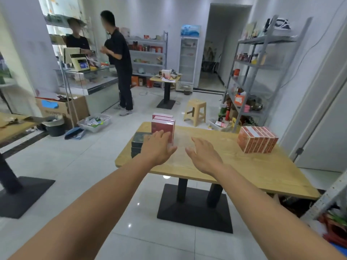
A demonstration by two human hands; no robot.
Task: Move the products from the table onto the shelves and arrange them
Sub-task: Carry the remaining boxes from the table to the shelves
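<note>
- The left hand [158, 147] reaches over the worktop [225, 166] to the red boxes [163, 128]; its fingers [159, 135] are straight and spread apart; they hold nothing; the tips are right at the front box, but I cannot tell if they touch it.
- The right hand [203, 156] hangs over bare wood just beside the left one; its fingers are also apart and hold nothing; I think both hands are spread wide so they can close on the red boxes from two sides.
- The red boxes stand upright near the far left corner of the worktop, one behind the other; their long side runs up and down; the big flat face looks at the person, so it should be easy to grab.
- The dark green boxes [139, 142] lie flat in a stack, just left of the red ones; their long side runs along the worktop.
- The orange boxes [257, 139] stand on edge, packed side by side in a row on the right, well apart from the hands.
- The grey shelves [262, 72] stand past the worktop on the right; they already hold some goods; none of these boxes are there yet.
</note>
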